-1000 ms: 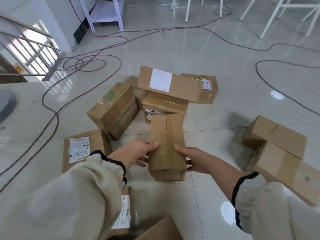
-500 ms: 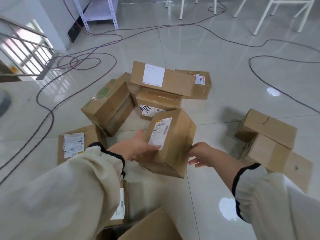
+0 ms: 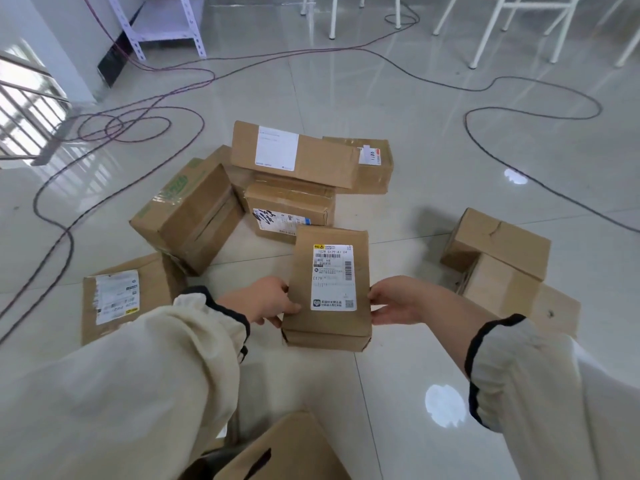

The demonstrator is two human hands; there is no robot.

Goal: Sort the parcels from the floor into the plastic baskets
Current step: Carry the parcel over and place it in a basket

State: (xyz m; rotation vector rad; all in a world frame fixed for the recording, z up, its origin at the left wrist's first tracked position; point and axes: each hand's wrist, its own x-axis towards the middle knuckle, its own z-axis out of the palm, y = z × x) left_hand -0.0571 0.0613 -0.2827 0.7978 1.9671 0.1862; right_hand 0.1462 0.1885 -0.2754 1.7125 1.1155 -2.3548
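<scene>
Holding parcel point(image 3: 329, 327) between both hands, white label facing up at me; left grip point(image 3: 263, 301) pinching its left edge; right grip point(image 3: 398, 301) pinching its right edge; parcel just in front of heap of boxes point(image 3: 294, 157) on floor point(image 3: 433, 133); flat parcel point(image 3: 114, 296) by my left sleeve; two stacked boxes point(image 3: 495, 244) off right; cables point(image 3: 138, 126) looping beyond

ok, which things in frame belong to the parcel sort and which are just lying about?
Job:
held parcel
left hand
right hand
stacked parcels behind
green-printed box
flat labelled parcel
two boxes at right
Baskets are not in view.

Lying about:
cables
shelf unit
white furniture legs
stair railing
</scene>
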